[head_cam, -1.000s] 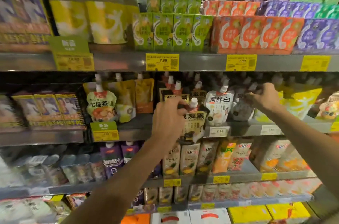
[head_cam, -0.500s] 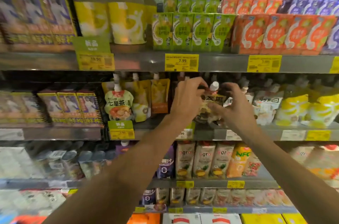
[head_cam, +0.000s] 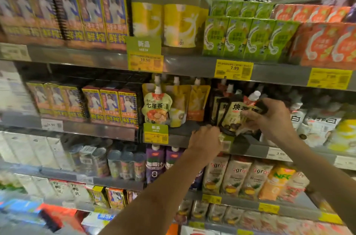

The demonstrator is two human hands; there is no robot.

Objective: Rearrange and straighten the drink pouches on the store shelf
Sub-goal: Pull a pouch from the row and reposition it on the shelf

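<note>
While the right hand pinches the black pouch, the left hand curls closed at its base.

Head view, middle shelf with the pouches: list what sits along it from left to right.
Purple-and-yellow cartons → green tea pouch → orange pouch → black pouch held in the right hand, left hand below → white pouches.

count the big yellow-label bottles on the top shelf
2 clear at the front: one above the green 19.90 tag, one beside it on the right. More caps show behind, so others are partly hidden.
</note>
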